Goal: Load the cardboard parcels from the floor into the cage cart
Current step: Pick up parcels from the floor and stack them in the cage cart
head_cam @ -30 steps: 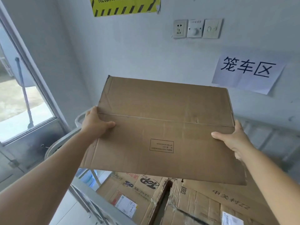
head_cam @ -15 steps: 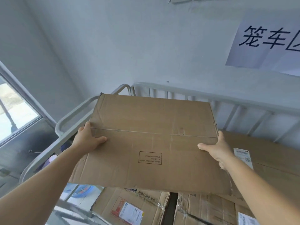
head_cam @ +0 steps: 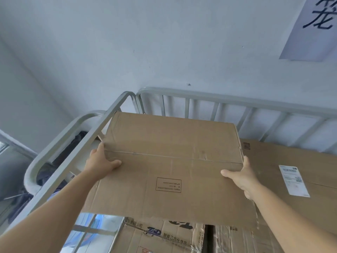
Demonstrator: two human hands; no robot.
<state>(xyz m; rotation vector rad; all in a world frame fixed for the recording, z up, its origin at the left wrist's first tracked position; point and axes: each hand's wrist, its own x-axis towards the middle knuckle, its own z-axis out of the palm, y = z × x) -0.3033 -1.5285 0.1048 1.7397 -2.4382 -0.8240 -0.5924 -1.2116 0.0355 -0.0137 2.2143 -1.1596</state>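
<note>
A flat brown cardboard parcel [head_cam: 171, 161] with a small printed box on its top is held over the grey cage cart [head_cam: 237, 102]. My left hand [head_cam: 99, 161] grips its left edge with the thumb on top. My right hand [head_cam: 240, 177] grips its right edge the same way. The parcel's far left corner lies close to the cart's left rail [head_cam: 102, 128]. Under and beside it lie other parcels: a large one with a white label [head_cam: 291, 167] at the right and printed boxes [head_cam: 160, 236] below.
A pale wall stands right behind the cart, with a paper sign [head_cam: 313, 28] at the upper right. A second rounded rail [head_cam: 54, 143] and dark cloth lie left of the cart. Blue things show through the bars at the lower left.
The parcel has come down and forward, from chest height in front of the wall to just over the parcels inside the cart. Both hands kept their grip on its edges.
</note>
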